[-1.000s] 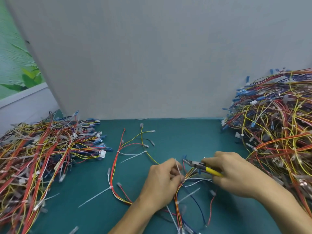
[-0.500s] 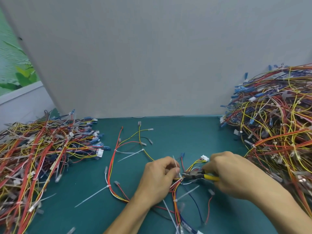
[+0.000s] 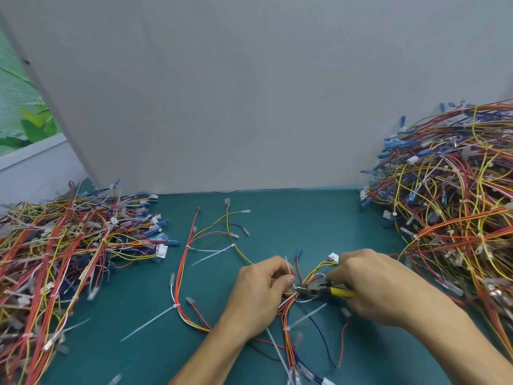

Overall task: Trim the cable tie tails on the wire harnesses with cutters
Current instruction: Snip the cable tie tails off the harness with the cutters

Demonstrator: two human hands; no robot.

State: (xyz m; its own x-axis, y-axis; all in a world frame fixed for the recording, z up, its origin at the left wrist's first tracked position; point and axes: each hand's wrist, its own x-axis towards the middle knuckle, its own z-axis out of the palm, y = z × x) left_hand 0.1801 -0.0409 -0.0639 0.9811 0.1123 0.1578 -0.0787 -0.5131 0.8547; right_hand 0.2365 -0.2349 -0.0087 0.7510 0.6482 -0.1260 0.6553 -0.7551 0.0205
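Observation:
One wire harness (image 3: 185, 276) of red, yellow and white wires lies spread on the green mat, with long white cable tie tails (image 3: 151, 322) sticking out. My left hand (image 3: 258, 295) pinches the harness bundle and an upright tie tail (image 3: 289, 266) at the mat's near centre. My right hand (image 3: 380, 287) grips yellow-handled cutters (image 3: 319, 290). Their jaws touch the bundle right beside my left fingertips. A white connector (image 3: 334, 257) shows just above my right hand.
A big heap of harnesses (image 3: 455, 207) fills the right side. Another heap (image 3: 63, 251) covers the left. A grey board (image 3: 222, 93) stands upright behind the green mat (image 3: 305, 218). Loose tie tails (image 3: 308, 316) lie near my wrists.
The cutters dropped from above the bundle to its tie, the jaws now against my left fingertips. Both hands stayed close together near the mat's centre.

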